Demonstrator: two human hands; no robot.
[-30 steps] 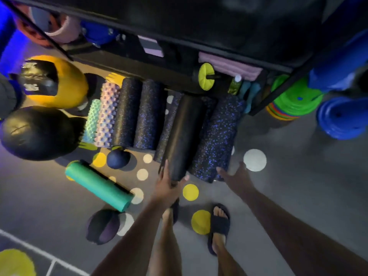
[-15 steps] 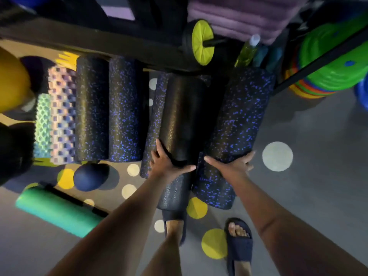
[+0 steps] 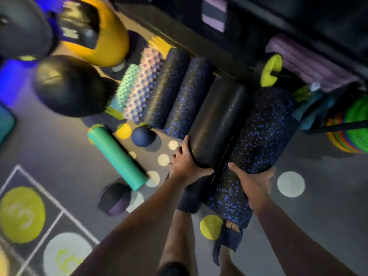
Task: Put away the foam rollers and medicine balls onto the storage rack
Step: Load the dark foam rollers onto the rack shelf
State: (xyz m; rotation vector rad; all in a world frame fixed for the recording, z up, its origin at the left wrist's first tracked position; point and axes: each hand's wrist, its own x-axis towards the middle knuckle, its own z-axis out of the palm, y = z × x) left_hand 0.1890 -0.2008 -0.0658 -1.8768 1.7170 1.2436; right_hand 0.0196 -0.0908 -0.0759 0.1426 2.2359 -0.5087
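We've got the fat blue-flecked black foam roller (image 3: 256, 140) gripped in our right hand (image 3: 253, 182), the plain black foam roller (image 3: 217, 120) just beside it clamped in our left hand (image 3: 185, 166), and left of that hand lie a smooth teal foam roller (image 3: 117, 156) and a small navy ball (image 3: 143, 136).

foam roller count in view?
7. By the rack: mint knobbly roller, pink knobbly roller, flecked roller, second flecked roller. Left hand grips plain black roller, right hand big flecked roller. Teal roller loose on floor. More may be hidden.
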